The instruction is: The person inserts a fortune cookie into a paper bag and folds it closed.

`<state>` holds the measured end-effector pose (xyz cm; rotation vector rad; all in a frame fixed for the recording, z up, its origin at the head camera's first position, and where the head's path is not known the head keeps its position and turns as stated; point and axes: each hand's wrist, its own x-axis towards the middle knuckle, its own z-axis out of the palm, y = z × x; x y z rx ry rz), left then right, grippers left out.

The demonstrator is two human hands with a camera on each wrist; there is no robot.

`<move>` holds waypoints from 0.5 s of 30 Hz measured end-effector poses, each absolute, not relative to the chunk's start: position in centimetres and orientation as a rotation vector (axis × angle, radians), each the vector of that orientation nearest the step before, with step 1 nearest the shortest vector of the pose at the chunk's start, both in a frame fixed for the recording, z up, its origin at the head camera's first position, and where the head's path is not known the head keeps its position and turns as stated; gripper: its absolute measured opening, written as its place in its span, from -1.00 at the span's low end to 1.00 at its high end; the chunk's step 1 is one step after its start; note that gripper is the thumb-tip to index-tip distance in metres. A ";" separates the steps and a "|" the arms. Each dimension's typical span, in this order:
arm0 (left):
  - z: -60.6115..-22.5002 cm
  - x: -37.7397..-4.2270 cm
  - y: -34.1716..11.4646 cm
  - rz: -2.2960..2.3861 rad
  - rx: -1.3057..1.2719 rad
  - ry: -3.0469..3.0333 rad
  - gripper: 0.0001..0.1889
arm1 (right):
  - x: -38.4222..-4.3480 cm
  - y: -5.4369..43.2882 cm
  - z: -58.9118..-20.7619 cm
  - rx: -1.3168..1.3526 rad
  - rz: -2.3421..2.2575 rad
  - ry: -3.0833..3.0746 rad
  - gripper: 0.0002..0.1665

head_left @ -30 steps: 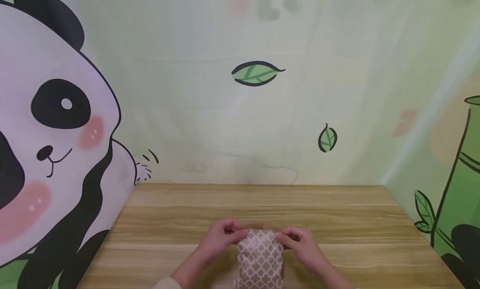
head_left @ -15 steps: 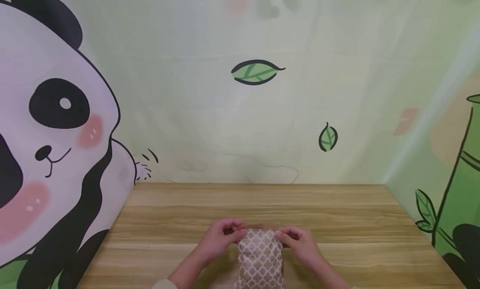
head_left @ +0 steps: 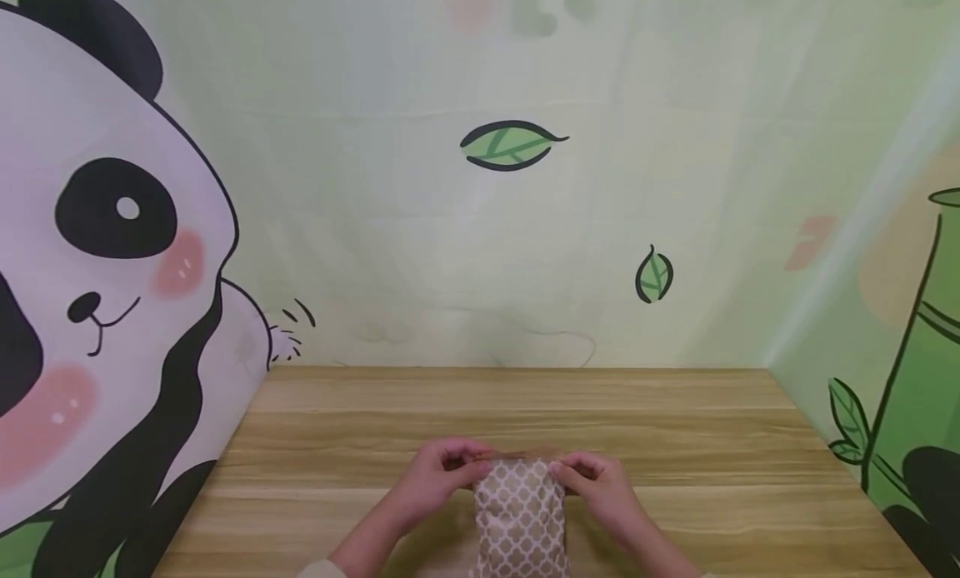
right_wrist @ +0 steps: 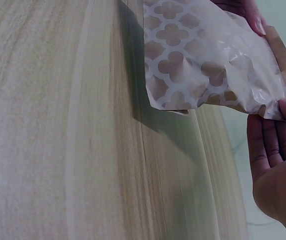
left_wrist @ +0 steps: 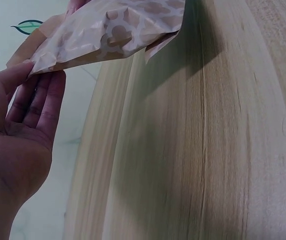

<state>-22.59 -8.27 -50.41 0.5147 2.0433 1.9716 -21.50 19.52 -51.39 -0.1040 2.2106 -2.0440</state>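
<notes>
A brown paper bag (head_left: pixel 521 515) with a white quatrefoil pattern hangs between both hands, its lower end cut off by the head view's bottom edge. At the bag's upper left corner, my left hand (head_left: pixel 442 476) pinches the paper between thumb and fingers. The opposite upper corner is pinched by my right hand (head_left: pixel 600 485). A plain brown strip of paper runs along the top edge, beyond the patterned side. In the left wrist view the crinkled paper bag (left_wrist: pixel 118 27) is above the table, and the right wrist view shows the paper bag (right_wrist: pixel 182 60) casting a shadow. Its inside is hidden.
A wood-grain table (head_left: pixel 337 428) lies beneath the hands. Its far edge meets a pale green backdrop (head_left: pixel 360 186) printed with a panda (head_left: pixel 135 328) on the left, leaves, and a green bamboo stalk on the right.
The brown strip at the bag's top edge looks narrower in the head view than before. Both hands keep their grip in nearly the same place.
</notes>
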 end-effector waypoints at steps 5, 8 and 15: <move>-50.1 -22.5 -8.5 1.936 0.544 2.039 -0.71 | -21.4 19.5 -51.2 -0.115 -2.049 2.215 -0.78; -50.0 -22.5 -8.6 1.944 0.506 2.013 -0.70 | -21.3 19.6 -51.2 -0.118 -2.028 2.253 -0.78; -49.9 -23.3 -8.4 1.953 0.415 1.954 -0.59 | -21.1 19.9 -51.1 -0.160 -1.969 2.348 -0.77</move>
